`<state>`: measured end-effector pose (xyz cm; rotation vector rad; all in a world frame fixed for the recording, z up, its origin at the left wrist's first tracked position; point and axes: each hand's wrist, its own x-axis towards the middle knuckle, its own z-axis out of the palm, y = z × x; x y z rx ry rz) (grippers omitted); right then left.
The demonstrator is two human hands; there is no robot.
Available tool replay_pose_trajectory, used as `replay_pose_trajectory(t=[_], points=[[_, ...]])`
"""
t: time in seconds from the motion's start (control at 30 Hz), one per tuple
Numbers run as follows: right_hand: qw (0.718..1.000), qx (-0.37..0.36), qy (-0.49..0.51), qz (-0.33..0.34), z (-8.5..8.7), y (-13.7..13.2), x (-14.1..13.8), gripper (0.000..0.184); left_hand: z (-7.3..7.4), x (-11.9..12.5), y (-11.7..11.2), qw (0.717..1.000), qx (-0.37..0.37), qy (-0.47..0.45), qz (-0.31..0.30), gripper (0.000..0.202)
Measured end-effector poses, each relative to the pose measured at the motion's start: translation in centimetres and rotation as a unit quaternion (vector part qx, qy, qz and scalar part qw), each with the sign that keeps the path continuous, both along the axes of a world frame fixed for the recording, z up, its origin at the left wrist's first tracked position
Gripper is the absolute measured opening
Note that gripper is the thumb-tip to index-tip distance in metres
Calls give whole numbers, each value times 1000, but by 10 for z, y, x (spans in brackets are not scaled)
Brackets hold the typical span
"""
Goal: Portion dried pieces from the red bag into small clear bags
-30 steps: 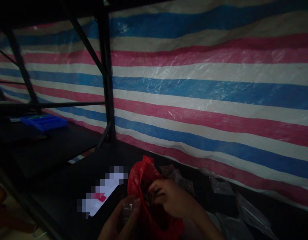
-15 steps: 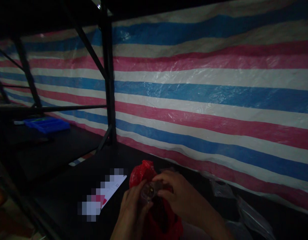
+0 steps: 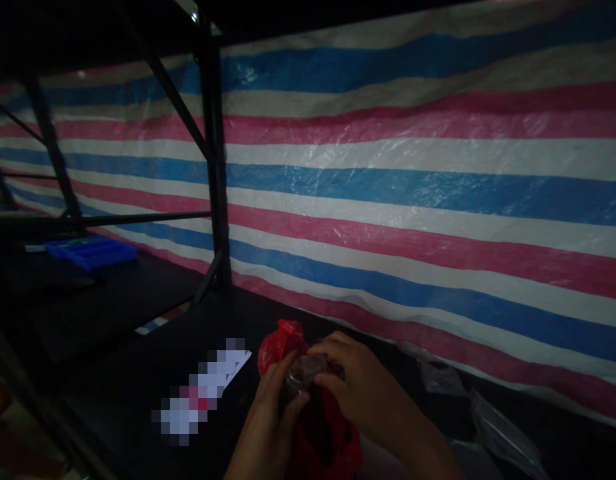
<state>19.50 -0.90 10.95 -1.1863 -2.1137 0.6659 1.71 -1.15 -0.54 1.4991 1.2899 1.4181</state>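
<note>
A: Where are we looking?

B: Down at a black surface (image 3: 248,310) in dim light. Two bare hands are close together, low and near the middle of our view.

A: What are they doing there?

B: We see the left hand (image 3: 272,400) with its fingers closed around the near left side of a small clear plastic piece (image 3: 311,365). The right hand (image 3: 344,370) grips the same piece from the right, with thumb and forefinger pinching its edge. We cannot tell whether it is a little packet or a container.

A: And exactly where is that piece?

B: Between the two hands, just above a red plastic bag (image 3: 279,347). The bag's crumpled top pokes up beyond the left fingers, and its dark opening shows below the hands. We cannot make out what is inside.

A: What lies around them?

B: To the left, apart from the bag, a white card (image 3: 208,393), mostly blurred into squares. To the right, clear plastic bags (image 3: 508,430) lie on the surface.

A: And farther off?

B: We find a blue tray (image 3: 111,255) at far left, past a black metal post (image 3: 217,180). Behind everything hangs a shiny sheet (image 3: 428,207) with blue, white and pinkish-red stripes.
</note>
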Motion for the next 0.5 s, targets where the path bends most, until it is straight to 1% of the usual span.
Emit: replay_pose_trajectory(t=[0.1, 0.2, 0.27, 0.33, 0.4, 0.5], points=[[1000, -5, 19, -6, -1, 2, 1, 31, 3, 0, -3, 1000, -2, -27, -9, 55], [998, -31, 43, -14, -5, 6, 3, 32, 6, -1, -6, 999, -2, -48, -22, 55], [996, -62, 69, -8, -7, 10, 4, 32, 7, -3, -7, 997, -17, -76, -13, 59], [992, -83, 91, -7, -10, 13, 4, 31, 8, -7, -10, 993, -43, -114, 10, 65], [995, -74, 67, -29, -14, 15, 5, 30, 9, -11, -12, 988, -59, -142, 22, 70], [997, -38, -47, -56, -22, 16, 4, 30, 10, -17, -15, 983, -64, -169, 31, 74]])
